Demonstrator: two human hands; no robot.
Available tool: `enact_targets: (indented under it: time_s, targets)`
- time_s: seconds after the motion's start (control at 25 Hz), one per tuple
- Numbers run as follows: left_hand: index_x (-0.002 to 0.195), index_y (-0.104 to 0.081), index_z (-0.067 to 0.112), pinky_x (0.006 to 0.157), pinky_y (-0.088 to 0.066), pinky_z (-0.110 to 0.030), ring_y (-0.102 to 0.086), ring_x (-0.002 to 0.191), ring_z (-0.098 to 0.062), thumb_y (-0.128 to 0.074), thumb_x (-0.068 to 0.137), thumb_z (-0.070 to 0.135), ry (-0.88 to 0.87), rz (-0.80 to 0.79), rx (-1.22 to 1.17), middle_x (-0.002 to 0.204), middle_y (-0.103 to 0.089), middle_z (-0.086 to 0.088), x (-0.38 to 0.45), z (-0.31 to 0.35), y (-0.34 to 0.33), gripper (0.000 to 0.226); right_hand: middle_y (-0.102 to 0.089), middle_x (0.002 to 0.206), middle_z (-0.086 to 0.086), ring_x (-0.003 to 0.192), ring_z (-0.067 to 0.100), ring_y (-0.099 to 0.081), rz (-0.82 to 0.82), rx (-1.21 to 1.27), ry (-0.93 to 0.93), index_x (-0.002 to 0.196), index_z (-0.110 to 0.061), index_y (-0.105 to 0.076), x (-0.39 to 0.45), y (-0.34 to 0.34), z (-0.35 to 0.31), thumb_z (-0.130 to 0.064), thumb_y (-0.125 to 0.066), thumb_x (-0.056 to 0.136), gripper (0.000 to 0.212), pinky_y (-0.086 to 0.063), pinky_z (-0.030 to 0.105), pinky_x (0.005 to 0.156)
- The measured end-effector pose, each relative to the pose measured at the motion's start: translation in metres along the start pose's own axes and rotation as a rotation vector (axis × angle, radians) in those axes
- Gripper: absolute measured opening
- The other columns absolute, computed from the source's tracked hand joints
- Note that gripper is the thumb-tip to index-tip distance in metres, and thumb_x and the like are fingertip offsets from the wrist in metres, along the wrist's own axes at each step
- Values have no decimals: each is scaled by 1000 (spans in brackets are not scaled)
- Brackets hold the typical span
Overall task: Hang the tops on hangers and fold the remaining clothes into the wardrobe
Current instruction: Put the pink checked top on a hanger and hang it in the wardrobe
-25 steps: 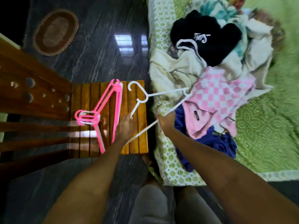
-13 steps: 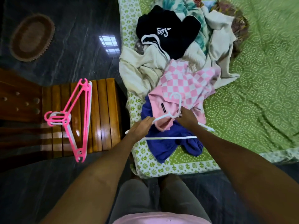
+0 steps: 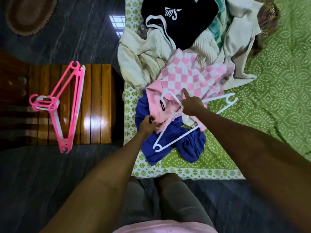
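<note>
A white hanger [image 3: 170,126] lies across the pink checked top [image 3: 190,78] and a blue garment [image 3: 170,145] on the bed. My right hand [image 3: 191,105] holds the hanger just below its hook, forefinger pointing out over the checked cloth. My left hand [image 3: 148,124] pinches the plain pink edge of the top, beside the hanger's left arm. Behind lie a black garment with white lettering [image 3: 181,21] and cream clothes [image 3: 143,59] in a heap.
The bed carries a green patterned sheet [image 3: 269,105]. To the left, several pink and white hangers [image 3: 67,103] lie stacked on a wooden slatted chair seat [image 3: 96,105]. A dark polished floor [image 3: 50,174] surrounds it, with an oval mat [image 3: 28,14] at the far left.
The white hanger went from the chair side onto the clothes on the bed. My left hand let go of it and now pinches the pink top; my right hand still holds it.
</note>
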State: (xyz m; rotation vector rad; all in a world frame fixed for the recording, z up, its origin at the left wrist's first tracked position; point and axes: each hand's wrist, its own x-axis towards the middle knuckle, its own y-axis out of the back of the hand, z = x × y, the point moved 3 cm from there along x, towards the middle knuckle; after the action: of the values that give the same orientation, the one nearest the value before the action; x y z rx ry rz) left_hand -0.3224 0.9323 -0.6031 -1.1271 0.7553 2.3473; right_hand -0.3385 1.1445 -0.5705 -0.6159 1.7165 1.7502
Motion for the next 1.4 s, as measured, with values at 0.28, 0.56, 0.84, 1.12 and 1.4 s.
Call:
enact_targets:
  time_s: [0.28,0.56,0.84,1.12,1.4]
  targets:
    - [117,-55,-12,64,-47,-23,-56,99,-23,-70,77,-6,84,-127,-242,111,-61,-16,2,18,-17,44,8,159,-1,100,30,-62,-1,-66,-30,141,-13,-38,-1,-7,26,-13,-51,90,53,-42,32,71]
    - [103,-57,0,61,-42,-25,-54,84,-20,-59,88,8,-139,246,-294,97,-57,-11,-9,42,2,18,-49,131,9,106,30,-59,100,138,-83,124,-8,-53,-15,-9,38,-21,-57,87,40,-46,36,81]
    - [107,-61,0,62,-46,-19,-55,87,-17,-59,88,7,-207,256,-323,90,-60,-5,-33,88,53,21,-63,93,15,89,31,-60,134,330,-194,91,1,-64,-70,-3,18,-28,-66,82,31,-41,31,68]
    - [117,-59,0,73,-41,-22,-58,104,-26,-60,89,15,-254,184,-105,113,-62,-13,-33,108,89,32,-61,77,8,56,11,-53,17,1000,-87,88,-1,-65,-105,-33,-47,-31,-74,78,32,-40,22,51]
    - [107,-64,-2,74,-41,-25,-56,89,-21,-60,85,8,-347,-1,160,101,-64,-16,-23,87,108,24,-63,105,20,97,33,-59,88,556,-114,105,2,-60,-110,-35,-83,-40,-56,91,45,-38,34,74]
